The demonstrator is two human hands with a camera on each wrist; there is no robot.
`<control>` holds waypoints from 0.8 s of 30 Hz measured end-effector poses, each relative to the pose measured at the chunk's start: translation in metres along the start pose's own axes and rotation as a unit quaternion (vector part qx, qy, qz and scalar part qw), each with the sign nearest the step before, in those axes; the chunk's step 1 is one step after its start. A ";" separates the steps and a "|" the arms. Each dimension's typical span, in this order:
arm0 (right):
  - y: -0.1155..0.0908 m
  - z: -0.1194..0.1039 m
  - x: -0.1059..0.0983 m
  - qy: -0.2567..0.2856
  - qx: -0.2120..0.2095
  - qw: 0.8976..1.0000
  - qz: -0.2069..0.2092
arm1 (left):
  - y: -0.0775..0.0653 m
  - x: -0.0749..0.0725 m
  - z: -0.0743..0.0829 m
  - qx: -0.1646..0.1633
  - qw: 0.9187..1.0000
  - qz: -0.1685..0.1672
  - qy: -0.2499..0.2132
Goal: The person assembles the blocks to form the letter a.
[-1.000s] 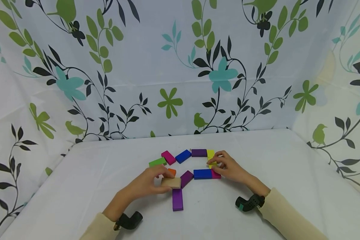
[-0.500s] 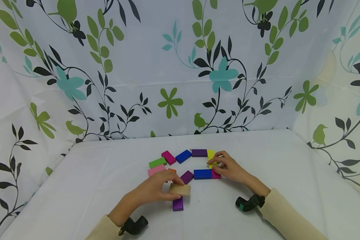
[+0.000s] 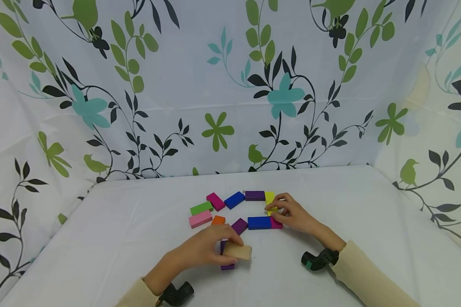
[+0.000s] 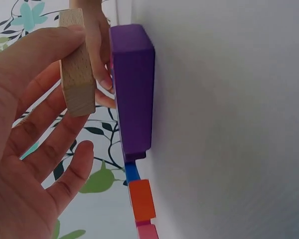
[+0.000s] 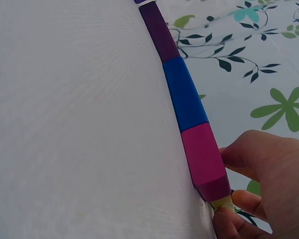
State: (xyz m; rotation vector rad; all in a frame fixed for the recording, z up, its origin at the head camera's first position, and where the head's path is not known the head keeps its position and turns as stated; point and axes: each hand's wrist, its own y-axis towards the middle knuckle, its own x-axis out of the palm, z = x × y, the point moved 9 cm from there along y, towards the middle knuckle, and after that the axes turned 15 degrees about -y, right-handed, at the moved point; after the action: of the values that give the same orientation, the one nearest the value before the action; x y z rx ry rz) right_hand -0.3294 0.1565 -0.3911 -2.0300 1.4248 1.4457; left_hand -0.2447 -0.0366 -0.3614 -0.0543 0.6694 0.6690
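Note:
My left hand (image 3: 203, 247) pinches a plain wooden block (image 3: 238, 251) between thumb and fingers. In the head view that block overlaps a purple block (image 3: 227, 267), the nearest piece to me; the left wrist view has the wooden block (image 4: 75, 64) raised beside the purple one (image 4: 133, 94). My right hand (image 3: 296, 215) holds a yellow block (image 3: 269, 196) at the right end of the layout, fingers partly hiding it. A magenta block (image 5: 204, 154) and a blue block (image 5: 186, 94) lie beside those fingers in the right wrist view.
Several colored blocks form an outline on the white table (image 3: 157, 192): green (image 3: 201, 208), pink (image 3: 200, 219), orange (image 3: 218, 220), magenta (image 3: 215, 201), blue (image 3: 234, 200) and purple (image 3: 255, 195). A patterned cloth (image 3: 176, 85) hangs behind the table.
My left hand has moved right and toward me with the wooden block, uncovering the pink and orange blocks. My right hand has stayed at the yellow block.

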 end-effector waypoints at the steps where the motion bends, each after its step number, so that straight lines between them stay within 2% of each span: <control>1: 0.000 0.000 0.000 0.001 -0.001 1.000 -0.001 | 0.001 0.002 0.001 0.003 1.000 -0.003 0.002; 11: -0.001 -0.002 -0.001 0.005 -0.003 1.000 -0.001 | 0.005 0.020 0.006 -0.006 0.999 -0.033 -0.002; 18: 0.000 -0.001 0.000 0.002 -0.001 1.000 -0.002 | 0.007 0.029 0.011 0.028 0.999 -0.045 -0.010; 24: 0.000 0.000 -0.001 0.000 -0.008 1.000 0.004 | 0.008 0.036 0.012 0.039 0.998 -0.051 -0.002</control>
State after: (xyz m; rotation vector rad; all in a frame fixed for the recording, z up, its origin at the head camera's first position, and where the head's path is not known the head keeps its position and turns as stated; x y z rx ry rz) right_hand -0.3292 0.1569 -0.3906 -2.0365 1.4278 1.4643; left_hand -0.2221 -0.0074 -0.3718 -0.0140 0.6837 0.5440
